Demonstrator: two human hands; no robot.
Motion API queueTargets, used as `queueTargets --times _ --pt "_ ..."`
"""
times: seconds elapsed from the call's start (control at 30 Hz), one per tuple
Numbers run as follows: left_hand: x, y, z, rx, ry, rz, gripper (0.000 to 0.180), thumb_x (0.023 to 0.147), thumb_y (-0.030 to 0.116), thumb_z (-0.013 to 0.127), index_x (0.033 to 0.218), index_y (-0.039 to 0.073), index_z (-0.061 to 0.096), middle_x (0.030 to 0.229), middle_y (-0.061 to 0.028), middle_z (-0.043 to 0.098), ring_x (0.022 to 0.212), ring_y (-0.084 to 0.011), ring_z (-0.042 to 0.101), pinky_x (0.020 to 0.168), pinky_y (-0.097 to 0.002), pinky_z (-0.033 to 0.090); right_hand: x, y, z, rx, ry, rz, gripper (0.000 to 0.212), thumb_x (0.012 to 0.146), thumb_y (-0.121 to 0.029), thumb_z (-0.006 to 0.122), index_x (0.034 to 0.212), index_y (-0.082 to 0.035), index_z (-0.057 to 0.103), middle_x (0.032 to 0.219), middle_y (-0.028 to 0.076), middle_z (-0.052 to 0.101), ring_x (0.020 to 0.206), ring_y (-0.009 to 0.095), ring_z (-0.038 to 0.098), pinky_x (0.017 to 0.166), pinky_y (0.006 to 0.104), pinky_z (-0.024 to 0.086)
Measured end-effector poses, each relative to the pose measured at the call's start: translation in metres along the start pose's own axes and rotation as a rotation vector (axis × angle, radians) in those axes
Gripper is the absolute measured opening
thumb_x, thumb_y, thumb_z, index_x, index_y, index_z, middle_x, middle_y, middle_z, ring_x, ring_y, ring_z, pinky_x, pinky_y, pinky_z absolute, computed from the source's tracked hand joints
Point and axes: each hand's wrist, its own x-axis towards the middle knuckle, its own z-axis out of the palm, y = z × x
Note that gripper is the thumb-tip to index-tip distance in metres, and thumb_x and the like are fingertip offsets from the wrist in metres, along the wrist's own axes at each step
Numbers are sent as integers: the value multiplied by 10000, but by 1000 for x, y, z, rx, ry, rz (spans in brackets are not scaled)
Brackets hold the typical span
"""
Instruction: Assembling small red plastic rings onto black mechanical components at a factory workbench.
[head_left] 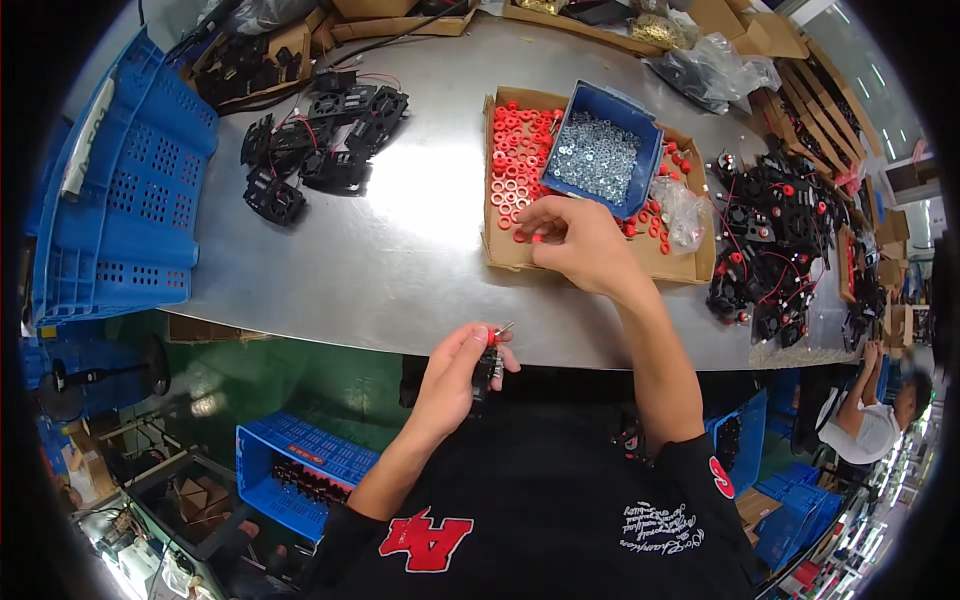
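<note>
My left hand (452, 375) is closed around a black plastic part (486, 372) just off the table's near edge. A red ring (492, 337) and a thin metal pin (506, 328) show at that part's upper end. Over the front of a shallow cardboard box (580, 262), my right hand (590, 245) pinches a small red ring (537, 238), mostly hidden by thumb and finger. Many red rings (510, 187) lie loose in the box's left side. A blue bin (626, 204) of small shiny metal nuts or washers (597, 155) sits tilted in the same box.
Black fan-like assemblies with wires (325, 140) lie at the table's left, beside a tall blue crate (125, 220). More black assemblies with red rings (770, 235) are heaped at the right. A clear plastic bag (684, 215) lies in the box. Another person (870, 415) sits far right.
</note>
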Motion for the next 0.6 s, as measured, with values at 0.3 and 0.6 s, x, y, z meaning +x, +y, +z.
queueTargets --times 0.3,0.6 --pt "3 1 1 0 -7 29 410 1069 323 416 1152 -42 583 812 -101 665 632 -107 557 599 -234 461 -19 13 2 594 164 112 224 831 -19 747 1050 9 706 966 40 710 848 89 635 766 226 512" --pt "0 -2 1 -18 29 -20 404 1070 327 422 1143 -36 583 811 -96 663 633 -104 552 598 -232 455 -13 9 20 -28 273 -76 149 874 -108 711 965 8 687 886 65 683 750 132 639 694 265 501"
